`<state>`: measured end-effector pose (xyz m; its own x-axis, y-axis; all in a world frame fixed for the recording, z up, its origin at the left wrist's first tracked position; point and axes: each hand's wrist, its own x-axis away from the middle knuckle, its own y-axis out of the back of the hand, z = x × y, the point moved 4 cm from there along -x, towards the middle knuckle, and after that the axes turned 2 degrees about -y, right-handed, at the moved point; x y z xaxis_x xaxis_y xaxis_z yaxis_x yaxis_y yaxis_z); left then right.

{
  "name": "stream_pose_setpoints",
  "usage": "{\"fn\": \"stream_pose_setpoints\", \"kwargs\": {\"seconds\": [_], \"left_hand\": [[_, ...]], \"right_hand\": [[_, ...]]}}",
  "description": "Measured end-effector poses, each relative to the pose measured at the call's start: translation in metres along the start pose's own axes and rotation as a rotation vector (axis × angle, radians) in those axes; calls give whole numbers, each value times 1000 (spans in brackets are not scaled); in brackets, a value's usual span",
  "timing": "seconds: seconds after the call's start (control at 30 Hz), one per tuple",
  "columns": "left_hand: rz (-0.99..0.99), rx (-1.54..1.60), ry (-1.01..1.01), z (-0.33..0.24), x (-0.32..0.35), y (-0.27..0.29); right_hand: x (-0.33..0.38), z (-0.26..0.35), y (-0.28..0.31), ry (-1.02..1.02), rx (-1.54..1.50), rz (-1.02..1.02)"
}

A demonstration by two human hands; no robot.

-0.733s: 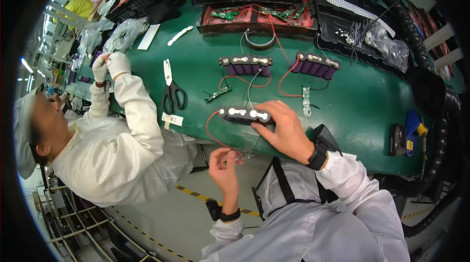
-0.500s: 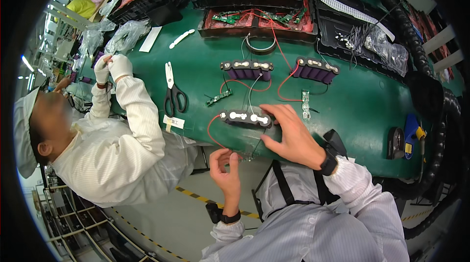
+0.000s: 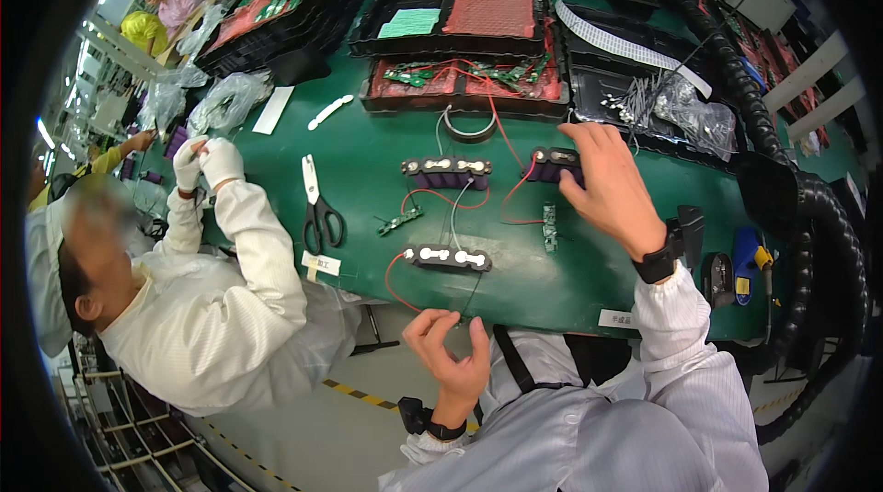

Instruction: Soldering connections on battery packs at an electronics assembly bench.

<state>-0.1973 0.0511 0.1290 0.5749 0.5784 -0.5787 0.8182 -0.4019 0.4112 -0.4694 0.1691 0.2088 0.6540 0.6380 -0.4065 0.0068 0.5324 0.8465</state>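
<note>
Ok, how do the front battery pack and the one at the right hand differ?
The front battery pack is uncovered; the right hand partly hides the right battery pack. The front battery pack's red wire runs toward the left hand, while the right battery pack's red wire leads to a circuit board. Both carry metal strips on top.

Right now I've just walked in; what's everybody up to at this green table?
Someone is working bare-handed among wired battery packs. The right hand is around the end of the rightmost pack; whether it grips is unclear. The left hand is open at the table's front edge, below the nearest pack, which neither hand touches. A third pack and scissors lie on the table. To the left, a co-worker's gloved hands are close together.
</note>
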Motion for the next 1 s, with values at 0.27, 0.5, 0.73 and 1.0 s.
{"fn": "stream_pose_setpoints", "kwargs": {"seconds": [0.27, 0.5, 0.73, 1.0], "left_hand": [[102, 207, -35, -20, 0, -38], [171, 217, -48, -24, -3, -42], [165, 218, 53, -14, 5, -37], [166, 212, 61, -13, 3, -33]], "right_hand": [[-11, -2, 5, 58, -112, -48], [-43, 48, -57, 247, -14, 146], [-56, 54, -83, 237, 56, 240], [-57, 52, -93, 93, -118, 219]]}}
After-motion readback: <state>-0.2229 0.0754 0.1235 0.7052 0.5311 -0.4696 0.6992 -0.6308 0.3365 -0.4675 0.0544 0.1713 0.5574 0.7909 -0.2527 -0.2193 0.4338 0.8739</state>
